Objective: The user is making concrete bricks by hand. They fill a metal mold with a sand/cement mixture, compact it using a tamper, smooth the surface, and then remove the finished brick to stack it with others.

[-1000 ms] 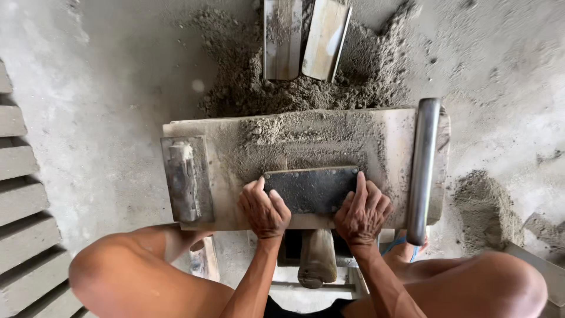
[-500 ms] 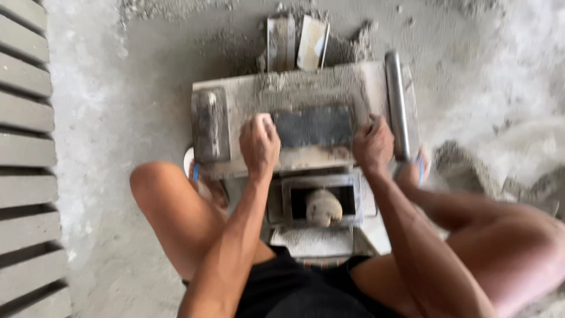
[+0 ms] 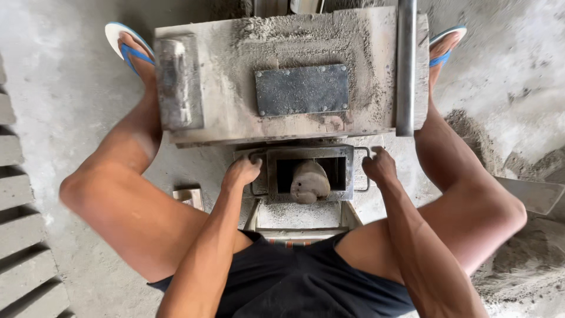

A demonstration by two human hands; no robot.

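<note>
- Left hand (image 3: 241, 172) curled tight around the wire handle on the left side of the metal mould box (image 3: 310, 174), knuckles up, fingers wrapped.
- Right hand (image 3: 379, 166) clenched the same way on the matching handle at the box's right side.
- Mould box sat squarely between the two hands, open-topped, dusty grey, with a rounded grey lump (image 3: 310, 181) inside its dark opening.
- Just beyond the hands, further from the body, lay the wooden work board (image 3: 235, 112), caked with grey cement mix.
- Bolted to that board, straight ahead of the box, a dark rectangular metal plate (image 3: 302, 89) with small rivets at its edge.
- Ahead of the right hand and slightly outward, a long grey metal bar (image 3: 405, 65) ran along the board's right edge.
- Ahead of the left hand and outward, a worn rectangular block (image 3: 179, 82) rested on the board's left end.
- Beyond both hands, at either end of the board, feet in blue-strapped flip-flops (image 3: 126, 44); knees spread wide to each side of the arms.
- Far out to the left of the left hand, a row of finished grey concrete blocks (image 3: 23, 235) lined up on the floor.
- Out to the right of the right hand, loose grey sand (image 3: 518, 165) heaped on the concrete floor.
- Close below the left forearm, a small pale wooden piece (image 3: 189, 196) on the ground.
</note>
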